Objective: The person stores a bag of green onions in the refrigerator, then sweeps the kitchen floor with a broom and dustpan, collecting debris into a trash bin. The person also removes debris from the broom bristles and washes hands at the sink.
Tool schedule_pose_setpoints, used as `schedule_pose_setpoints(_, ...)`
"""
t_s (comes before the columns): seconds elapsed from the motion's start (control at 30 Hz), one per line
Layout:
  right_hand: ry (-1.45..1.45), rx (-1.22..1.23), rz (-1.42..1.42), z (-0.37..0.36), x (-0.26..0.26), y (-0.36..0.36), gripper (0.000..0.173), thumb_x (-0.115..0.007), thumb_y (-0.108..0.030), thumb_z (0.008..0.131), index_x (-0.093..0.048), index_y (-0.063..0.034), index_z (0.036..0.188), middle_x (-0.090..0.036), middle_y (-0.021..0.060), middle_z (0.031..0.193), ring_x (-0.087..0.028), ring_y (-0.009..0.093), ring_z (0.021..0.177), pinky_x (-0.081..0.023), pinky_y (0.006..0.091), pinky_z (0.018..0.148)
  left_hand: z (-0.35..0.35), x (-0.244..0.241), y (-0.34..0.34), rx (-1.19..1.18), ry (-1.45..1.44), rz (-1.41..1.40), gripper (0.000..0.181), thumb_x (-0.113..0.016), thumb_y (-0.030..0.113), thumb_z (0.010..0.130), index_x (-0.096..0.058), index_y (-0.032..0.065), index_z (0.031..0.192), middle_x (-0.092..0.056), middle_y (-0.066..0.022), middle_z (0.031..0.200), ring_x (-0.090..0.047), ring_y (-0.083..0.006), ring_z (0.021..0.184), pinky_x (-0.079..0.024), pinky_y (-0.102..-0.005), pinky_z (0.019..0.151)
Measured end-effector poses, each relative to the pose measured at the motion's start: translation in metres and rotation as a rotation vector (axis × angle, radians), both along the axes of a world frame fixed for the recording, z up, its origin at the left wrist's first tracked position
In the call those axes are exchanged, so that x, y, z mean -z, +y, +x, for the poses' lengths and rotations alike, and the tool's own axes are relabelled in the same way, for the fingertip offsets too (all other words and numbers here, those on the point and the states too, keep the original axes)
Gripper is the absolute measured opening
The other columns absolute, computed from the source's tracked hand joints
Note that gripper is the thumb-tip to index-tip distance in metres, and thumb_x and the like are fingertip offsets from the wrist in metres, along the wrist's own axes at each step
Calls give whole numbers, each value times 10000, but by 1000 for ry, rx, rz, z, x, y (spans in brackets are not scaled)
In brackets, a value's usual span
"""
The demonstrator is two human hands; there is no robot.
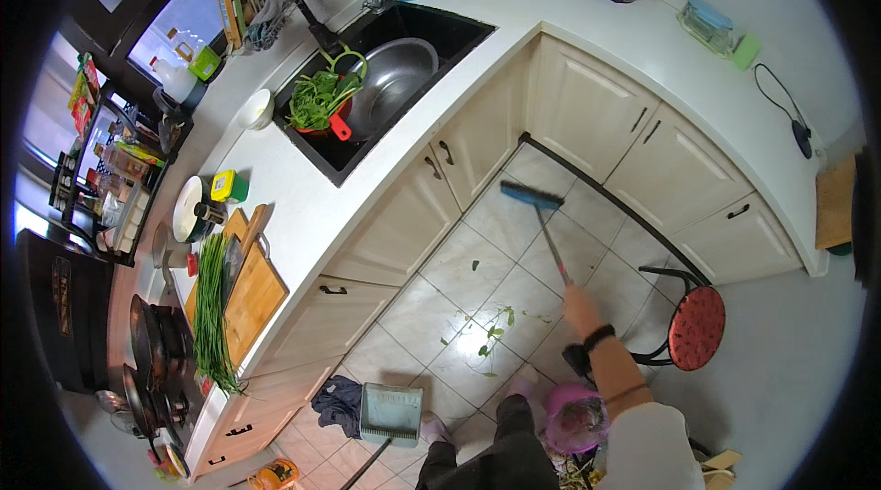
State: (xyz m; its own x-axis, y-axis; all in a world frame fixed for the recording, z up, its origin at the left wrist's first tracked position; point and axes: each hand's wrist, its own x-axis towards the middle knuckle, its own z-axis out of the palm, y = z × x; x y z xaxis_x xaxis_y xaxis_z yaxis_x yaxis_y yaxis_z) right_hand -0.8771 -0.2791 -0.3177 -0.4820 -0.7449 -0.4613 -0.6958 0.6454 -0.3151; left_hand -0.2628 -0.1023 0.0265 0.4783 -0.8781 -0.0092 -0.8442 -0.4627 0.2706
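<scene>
My right hand (581, 311) grips the handle of a broom (548, 242). Its blue head with dark bristles (531, 195) rests on the tiled floor near the corner of the base cabinets. Green leaf scraps (492, 333) lie scattered on the tiles between the broom and my feet. A single dark leaf bit (475, 265) lies closer to the cabinets. Beside my foot a grey-green dustpan (391, 414) sits on the floor, its long handle running out at the bottom edge. My left hand is out of view.
A red-topped stool (697, 328) stands at the right. By my legs is a pink-lined waste bin (577, 418); a dark cloth (337, 404) lies beside the dustpan. On the counter are chives (215, 311) and a cutting board (255, 304). The sink (447, 25) holds leafy greens (320, 101) and a metal basin (396, 80).
</scene>
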Motion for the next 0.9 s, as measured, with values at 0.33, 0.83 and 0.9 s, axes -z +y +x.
schedule_pose_setpoints(0.33,-108,-73,-26,112,72,-35,191,-485,-50,779,-533,95,893,-596,267,817,-596,390,777,-490,452,667,12,-13,27,-84,-252,131,288,-546,205,877,-552,59,1125,-626,-185,981,-629,-298,842,-502,-357,693)
schedule_pose_setpoints(0.83,-121,-588,323,235,-66,199,395,-539,-193,764,-467,-6,1104,-608,210,820,-604,391,752,-489,484,652,138,38,47,66,-161,29,237,-638,227,819,-604,42,963,-644,-176,794,-647,-255,681,-518,-336,579)
schedule_pose_setpoints(0.9,-133,-560,285,228,-102,215,450,-551,-198,748,-453,-19,1148,-615,195,823,-605,388,745,-490,484,655,149,40,47,78,-175,50,232,-648,245,810,-612,50,929,-640,-176,771,-642,-264,649,-516,-340,556)
